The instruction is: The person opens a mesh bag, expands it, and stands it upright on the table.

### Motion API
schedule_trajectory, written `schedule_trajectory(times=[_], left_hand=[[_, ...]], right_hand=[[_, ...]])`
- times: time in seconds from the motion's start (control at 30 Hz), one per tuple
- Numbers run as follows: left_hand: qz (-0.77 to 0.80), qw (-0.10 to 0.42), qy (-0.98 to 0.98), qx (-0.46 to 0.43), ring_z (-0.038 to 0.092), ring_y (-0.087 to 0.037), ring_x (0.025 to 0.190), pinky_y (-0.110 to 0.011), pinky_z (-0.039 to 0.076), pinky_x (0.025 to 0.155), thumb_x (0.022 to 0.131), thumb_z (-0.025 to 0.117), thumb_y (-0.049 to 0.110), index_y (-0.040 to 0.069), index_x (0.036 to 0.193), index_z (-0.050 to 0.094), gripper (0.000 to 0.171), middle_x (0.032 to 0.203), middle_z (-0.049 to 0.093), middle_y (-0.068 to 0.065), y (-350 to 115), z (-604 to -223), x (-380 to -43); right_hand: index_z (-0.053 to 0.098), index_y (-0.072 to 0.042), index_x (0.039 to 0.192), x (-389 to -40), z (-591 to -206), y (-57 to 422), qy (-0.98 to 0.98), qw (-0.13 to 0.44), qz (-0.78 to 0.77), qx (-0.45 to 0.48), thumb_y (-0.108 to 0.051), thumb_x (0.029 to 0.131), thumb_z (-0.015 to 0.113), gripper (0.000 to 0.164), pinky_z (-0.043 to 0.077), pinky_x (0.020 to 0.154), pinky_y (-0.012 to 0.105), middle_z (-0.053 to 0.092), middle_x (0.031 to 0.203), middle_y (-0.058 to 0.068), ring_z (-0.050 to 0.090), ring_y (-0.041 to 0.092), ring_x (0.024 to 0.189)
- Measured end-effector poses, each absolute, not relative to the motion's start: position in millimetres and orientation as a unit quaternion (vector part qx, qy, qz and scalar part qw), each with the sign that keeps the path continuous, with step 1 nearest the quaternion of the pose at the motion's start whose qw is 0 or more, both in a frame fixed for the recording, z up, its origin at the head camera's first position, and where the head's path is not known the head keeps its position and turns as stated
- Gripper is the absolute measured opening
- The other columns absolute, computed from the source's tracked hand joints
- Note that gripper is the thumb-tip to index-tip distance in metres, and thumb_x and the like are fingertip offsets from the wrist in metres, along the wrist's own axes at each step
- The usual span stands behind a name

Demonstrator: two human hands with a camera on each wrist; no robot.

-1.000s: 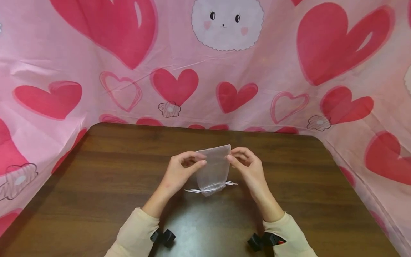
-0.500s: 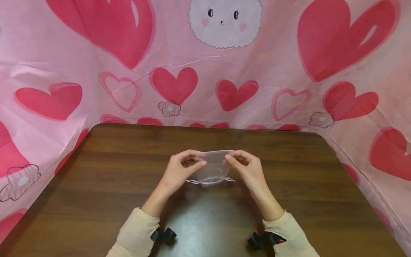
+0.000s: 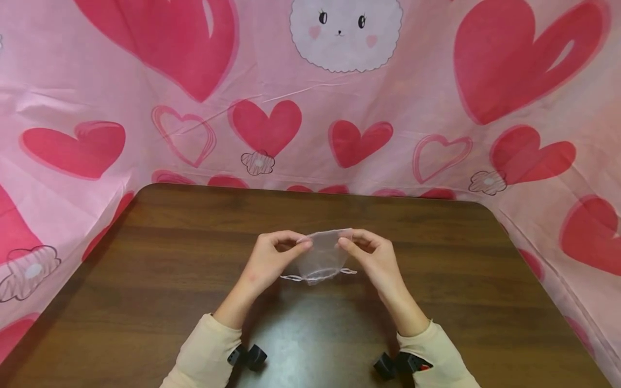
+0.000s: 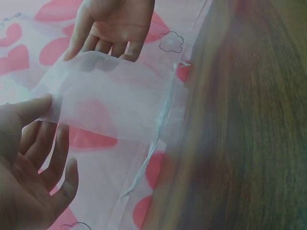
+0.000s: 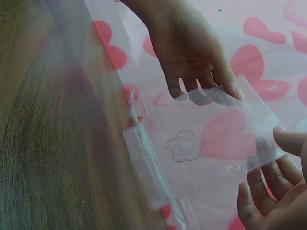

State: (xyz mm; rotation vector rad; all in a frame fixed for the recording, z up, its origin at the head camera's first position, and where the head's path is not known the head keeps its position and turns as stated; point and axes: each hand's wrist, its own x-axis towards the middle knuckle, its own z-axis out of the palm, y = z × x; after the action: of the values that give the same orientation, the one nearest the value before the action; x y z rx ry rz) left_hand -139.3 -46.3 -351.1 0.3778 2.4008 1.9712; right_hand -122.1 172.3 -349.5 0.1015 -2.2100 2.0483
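Backing pouch [image 3: 322,255], wrist views only: hearts [image 4: 90,142]

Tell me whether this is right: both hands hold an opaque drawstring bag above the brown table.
Not quite: the drawstring bag is sheer, not opaque; the right wrist view shows the printed backdrop through it. The left hand and right hand do hold it above the brown table.

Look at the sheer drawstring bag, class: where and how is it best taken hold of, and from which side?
Probably by its side edges near the plain far end, pinched lightly from both sides, as the left hand and right hand do. The bag looks thin and fairly flat, so opposed pinches should spread it, leaving the drawstring at the near end free.
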Motion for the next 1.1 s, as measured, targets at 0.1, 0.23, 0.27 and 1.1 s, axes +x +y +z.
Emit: schedule_trajectory(times=[0.1,0.23,0.27,1.1], left_hand=[[0.636,0.006,0.761,0.132,0.066,-0.018,0.073,-0.026,0.050,0.065,0.085,0.080,0.017,0.006,0.095,0.077,0.016,0.088,0.074,-0.005,-46,-351,-140],[0.641,0.005,0.753,0.145,0.064,-0.017,0.073,-0.025,0.050,0.067,0.084,0.080,0.015,0.006,0.096,0.076,0.015,0.087,0.073,-0.005,-46,-351,-140],[0.642,0.004,0.752,0.148,0.064,-0.017,0.074,-0.025,0.050,0.068,0.084,0.080,0.015,0.006,0.096,0.076,0.016,0.087,0.073,-0.004,-46,-350,-140],[0.629,0.100,0.740,0.216,0.067,-0.017,0.097,-0.030,0.051,0.082,0.099,0.062,0.024,0.006,0.114,0.073,0.026,0.101,0.074,-0.004,-57,-347,-142]], right_hand=[[0.073,0.004,0.103,-122,-348,172,-0.742,0.058,0.667,0.036,-0.013,0.088,0.076,0.022,0.051,0.076,0.025,0.074,0.088,-0.002,0.067,0.014,0.086],[0.074,0.003,0.100,-121,-348,171,-0.745,0.063,0.663,0.036,-0.014,0.087,0.077,0.021,0.052,0.074,0.028,0.073,0.087,-0.001,0.066,0.014,0.084],[0.074,0.003,0.099,-121,-348,171,-0.745,0.065,0.663,0.036,-0.014,0.087,0.077,0.021,0.053,0.073,0.028,0.073,0.087,-0.001,0.066,0.014,0.083],[0.075,0.005,0.097,-121,-354,167,-0.774,0.043,0.624,0.105,-0.006,0.087,0.075,0.015,0.052,0.070,0.025,0.073,0.091,0.012,0.066,0.012,0.081]])
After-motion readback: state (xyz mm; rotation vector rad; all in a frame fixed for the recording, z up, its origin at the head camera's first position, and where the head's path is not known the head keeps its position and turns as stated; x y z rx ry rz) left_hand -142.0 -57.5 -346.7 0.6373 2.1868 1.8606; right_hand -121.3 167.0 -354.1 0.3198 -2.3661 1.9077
